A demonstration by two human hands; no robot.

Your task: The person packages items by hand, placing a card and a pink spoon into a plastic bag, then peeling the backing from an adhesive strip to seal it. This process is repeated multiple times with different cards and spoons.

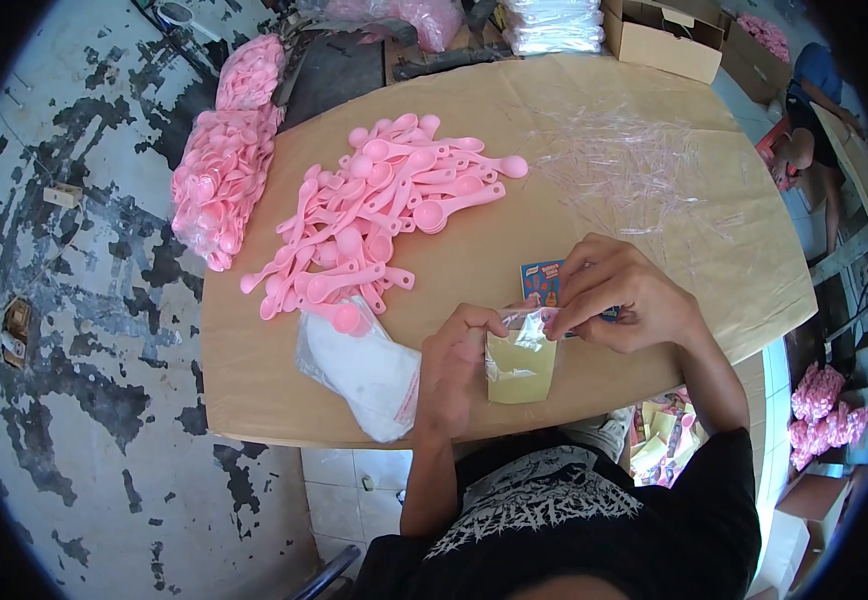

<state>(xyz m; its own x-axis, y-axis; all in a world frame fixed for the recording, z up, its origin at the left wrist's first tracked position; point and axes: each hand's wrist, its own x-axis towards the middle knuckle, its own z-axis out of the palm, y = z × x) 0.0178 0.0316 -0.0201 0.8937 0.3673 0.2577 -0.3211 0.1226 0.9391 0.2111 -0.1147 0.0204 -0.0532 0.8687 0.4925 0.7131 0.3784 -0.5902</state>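
Note:
My left hand (457,352) pinches the open top of a small clear plastic bag (521,360) that holds a yellow card. At the same bag mouth, my right hand (619,295) grips the other edge, with a blue printed card (543,281) under its fingers. A loose heap of pink plastic spoons (384,210) lies on the table beyond my hands. Next to my left hand rests a white packet in clear wrap (364,368).
The tan table (654,230) carries a spread of clear plastic sleeves (624,165) at the far right. A bagged bundle of pink spoons (226,165) hangs off the left edge. Cardboard boxes (666,35) stand at the back. Another person (816,140) sits at right.

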